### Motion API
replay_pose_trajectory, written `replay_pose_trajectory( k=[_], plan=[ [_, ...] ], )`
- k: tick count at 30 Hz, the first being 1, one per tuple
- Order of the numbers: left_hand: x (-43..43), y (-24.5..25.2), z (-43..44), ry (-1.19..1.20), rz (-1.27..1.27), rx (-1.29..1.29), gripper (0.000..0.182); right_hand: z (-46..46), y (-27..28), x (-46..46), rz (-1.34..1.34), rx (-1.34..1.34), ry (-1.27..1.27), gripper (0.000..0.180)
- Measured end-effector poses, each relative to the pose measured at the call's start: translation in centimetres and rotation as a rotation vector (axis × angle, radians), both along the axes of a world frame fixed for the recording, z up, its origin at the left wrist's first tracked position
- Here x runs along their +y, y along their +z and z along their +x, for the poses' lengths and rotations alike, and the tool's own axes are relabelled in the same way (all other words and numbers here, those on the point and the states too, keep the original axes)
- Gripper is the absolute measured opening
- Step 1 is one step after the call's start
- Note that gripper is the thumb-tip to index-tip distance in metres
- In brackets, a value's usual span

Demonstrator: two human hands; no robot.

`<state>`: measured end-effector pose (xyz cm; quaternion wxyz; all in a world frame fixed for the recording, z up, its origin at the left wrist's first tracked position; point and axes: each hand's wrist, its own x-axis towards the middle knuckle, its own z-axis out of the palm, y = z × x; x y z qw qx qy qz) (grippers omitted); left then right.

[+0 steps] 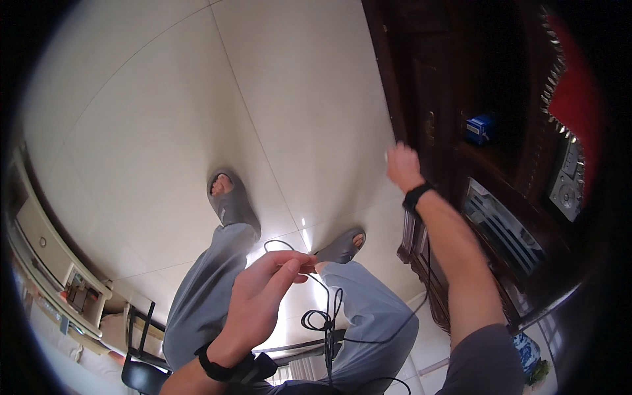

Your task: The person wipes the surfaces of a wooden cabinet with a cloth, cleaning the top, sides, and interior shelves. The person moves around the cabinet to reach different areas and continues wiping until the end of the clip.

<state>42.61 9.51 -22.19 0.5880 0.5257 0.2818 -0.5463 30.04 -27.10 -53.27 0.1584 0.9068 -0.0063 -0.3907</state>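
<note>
My left hand (261, 296) is in front of my legs, with thumb and fingertips pinched together on a thin black cable (322, 283). A small loop of the cable curves out beyond the fingers. Below hangs a tied bundle of black cable (327, 323), and one strand runs right towards my right forearm. My right hand (405, 167) is stretched out to the right, blurred, with fingers curled, close to the dark wooden cabinet (419, 98). Whether it holds anything cannot be made out. Both wrists wear black bands.
A blue box (480, 129) sits in the dark cabinet, near a red cloth (575, 98) with a silvery fringe and a silver device (568, 180). At lower left are a pale drawer unit (44, 242) and a black chair (143, 373). My feet in grey slippers (234, 202) stand on pale tiles.
</note>
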Motion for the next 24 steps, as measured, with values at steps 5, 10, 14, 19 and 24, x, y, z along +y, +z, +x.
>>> replay_pose_trajectory(
  k=[5,10,14,19,24],
  plan=[
    [1.6,0.3,1.1,0.027,0.000,-0.047,0.028,23.4,-2.6,-1.2,0.037,-0.713,0.476,0.037],
    [2.1,0.7,1.6,0.051,0.020,-0.080,0.025,28.7,-2.9,-1.8,-0.092,-0.564,0.457,0.036],
    [1.7,1.1,1.5,0.069,-0.003,-0.077,0.025,16.9,-1.2,-2.4,-0.039,-0.456,0.663,0.033],
    [0.2,1.5,0.4,0.016,-0.012,0.000,0.024,-3.0,2.5,-3.7,0.087,-0.052,0.674,0.031],
    [-1.0,0.5,-1.1,0.017,0.018,0.010,0.028,-15.4,0.5,-2.8,0.022,0.397,0.467,0.031]
  ],
)
